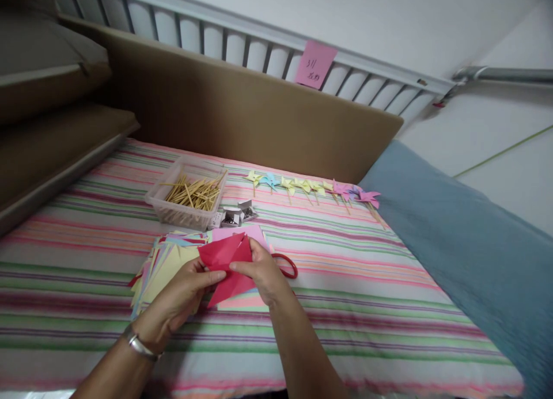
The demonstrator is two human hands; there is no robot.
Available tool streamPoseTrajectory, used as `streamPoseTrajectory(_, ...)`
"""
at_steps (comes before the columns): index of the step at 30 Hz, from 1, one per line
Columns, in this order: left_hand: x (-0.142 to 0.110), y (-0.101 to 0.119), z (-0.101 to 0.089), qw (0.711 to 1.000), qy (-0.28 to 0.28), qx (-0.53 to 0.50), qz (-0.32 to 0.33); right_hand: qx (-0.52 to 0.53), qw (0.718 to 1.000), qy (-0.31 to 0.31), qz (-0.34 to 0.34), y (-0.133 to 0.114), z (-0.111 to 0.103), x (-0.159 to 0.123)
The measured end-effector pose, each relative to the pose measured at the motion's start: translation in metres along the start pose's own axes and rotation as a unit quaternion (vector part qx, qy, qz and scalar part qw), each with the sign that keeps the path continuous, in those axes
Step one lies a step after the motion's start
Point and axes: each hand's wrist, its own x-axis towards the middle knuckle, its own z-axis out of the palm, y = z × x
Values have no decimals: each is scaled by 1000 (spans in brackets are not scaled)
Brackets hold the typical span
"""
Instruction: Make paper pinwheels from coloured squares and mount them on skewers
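Both hands hold a red paper square that is partly folded, just above the striped sheet. My left hand pinches its left edge with thumb and fingers. My right hand grips its right side, thumb on top. A silver bracelet circles my left wrist. Beneath the hands lies a fanned stack of coloured paper squares. Red scissor handles stick out behind my right hand.
A clear plastic tub of wooden sticks stands beyond the paper, with a small open box of metal pins beside it. A row of finished paper pinwheels lies farther back. A blue blanket covers the right side; a pink note hangs on the rail.
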Motion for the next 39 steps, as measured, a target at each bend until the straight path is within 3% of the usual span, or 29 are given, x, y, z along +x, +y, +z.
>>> streamPoseTrajectory(15,3,0,2,997,64,-30,12,39,998,22,-34,-8,14,-6)
streamPoseTrajectory(21,5,-5,0,996,70,-34,37,28,995,76,-60,1,24,-5)
streamPoseTrajectory(31,4,-1,3,992,87,-66,57,69,992,77,-74,10,36,-5)
streamPoseTrajectory(34,2,7,2,990,116,-54,56,20,993,87,-76,14,32,-4)
streamPoseTrajectory(36,1,14,-2,988,138,-41,55,-66,984,125,-105,16,29,-4)
streamPoseTrajectory(39,-1,22,-11,985,154,-32,66,-256,931,144,-217,16,24,-8)
